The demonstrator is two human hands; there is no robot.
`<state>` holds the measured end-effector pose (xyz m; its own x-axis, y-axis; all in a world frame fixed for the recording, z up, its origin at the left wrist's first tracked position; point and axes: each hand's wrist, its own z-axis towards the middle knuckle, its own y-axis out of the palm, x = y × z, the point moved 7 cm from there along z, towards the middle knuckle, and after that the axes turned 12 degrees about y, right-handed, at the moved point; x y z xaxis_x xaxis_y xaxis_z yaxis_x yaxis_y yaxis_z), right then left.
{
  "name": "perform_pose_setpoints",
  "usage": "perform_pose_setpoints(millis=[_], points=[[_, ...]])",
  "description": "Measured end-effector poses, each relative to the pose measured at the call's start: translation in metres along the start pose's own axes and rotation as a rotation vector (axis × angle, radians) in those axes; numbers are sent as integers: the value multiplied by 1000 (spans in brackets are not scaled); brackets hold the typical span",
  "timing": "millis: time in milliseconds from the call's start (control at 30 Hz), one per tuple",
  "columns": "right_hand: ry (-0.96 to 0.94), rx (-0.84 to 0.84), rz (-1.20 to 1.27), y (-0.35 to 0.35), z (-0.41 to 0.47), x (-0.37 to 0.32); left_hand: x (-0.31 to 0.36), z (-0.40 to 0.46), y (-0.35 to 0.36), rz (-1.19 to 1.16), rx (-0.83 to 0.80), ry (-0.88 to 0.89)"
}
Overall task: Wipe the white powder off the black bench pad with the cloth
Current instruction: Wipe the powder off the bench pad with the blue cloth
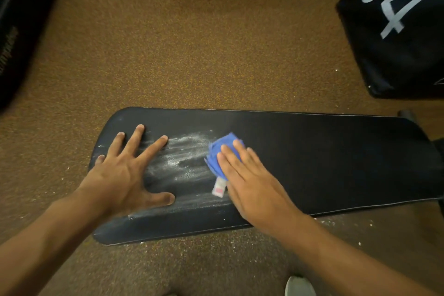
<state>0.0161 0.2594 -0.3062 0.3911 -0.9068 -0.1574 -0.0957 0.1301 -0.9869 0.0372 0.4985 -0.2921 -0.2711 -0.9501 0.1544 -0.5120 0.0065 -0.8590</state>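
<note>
Left hand point(125, 173) flat on pad point(324, 163) | right hand point(249, 180) flat, half-hiding cloth point(222, 154) | powder point(182, 156) smeared

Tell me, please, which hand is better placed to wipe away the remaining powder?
The right hand: it already presses the cloth beside the powder. The left hand lies flat on the pad, empty.

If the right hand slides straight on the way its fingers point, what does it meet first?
Most likely the smeared white powder on the black bench pad, as the right hand pushes the crumpled blue cloth up-left.
</note>
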Motion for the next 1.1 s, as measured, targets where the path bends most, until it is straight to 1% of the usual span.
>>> perform_pose_setpoints(millis=[33, 100, 133, 200, 267, 300, 367, 433, 500, 533, 567, 633, 700, 733, 767, 867, 933, 967, 1033, 1100], points=[[-26, -9, 6, -1, -10, 9, 0, 0, 0, 2, -3, 1], [-1, 3, 3, -3, -16, 37, 0, 0, 0, 9, -1, 1], [46, 15, -2, -4, -9, 50, -1, -1, 1, 8, 0, -1], [201, 39, 21, -4, 18, 61, -1, 0, 3, -4, 1, -1], [336, 58, 65, -3, 41, 51, -1, 1, 3, -12, 7, -1], [352, 66, 76, -2, 45, 41, -2, 1, 3, -14, 7, -3], [268, 38, 56, 0, 32, 22, -2, 1, 3, -17, 13, -4], [115, -19, 30, 0, 2, 12, -3, 0, 2, -20, 17, 0], [27, -33, -1, -2, -21, 25, -4, 1, 2, -25, 25, -1], [41, -23, -17, -4, -25, 39, -3, 1, 2, -22, 21, -4], [106, -7, -15, -6, -23, 54, -4, 1, 3, -18, 11, -7], [327, 25, 43, -10, -7, 79, -3, 3, 4, -18, -12, -15], [509, 76, 100, -8, 14, 71, -2, 3, 4, -22, -17, -13], [548, 97, 119, -7, 21, 59, -2, 3, 4, -22, -12, -11], [531, 101, 132, -5, 23, 42, -2, 4, 5, -23, -8, -10], [308, 29, 75, 4, 1, -2, -3, 4, 5, -21, -12, -8], [185, -9, 0, 5, -26, -5, -2, 5, 4, -24, -9, -6], [154, -12, -24, 3, -36, 3, -2, 5, 4, -26, -8, -4], [187, -4, -45, -1, -39, 32, -1, 4, 4, -27, -9, -4], [346, 19, 14, -6, -22, 60, -2, 3, 4, -34, -7, -9]])
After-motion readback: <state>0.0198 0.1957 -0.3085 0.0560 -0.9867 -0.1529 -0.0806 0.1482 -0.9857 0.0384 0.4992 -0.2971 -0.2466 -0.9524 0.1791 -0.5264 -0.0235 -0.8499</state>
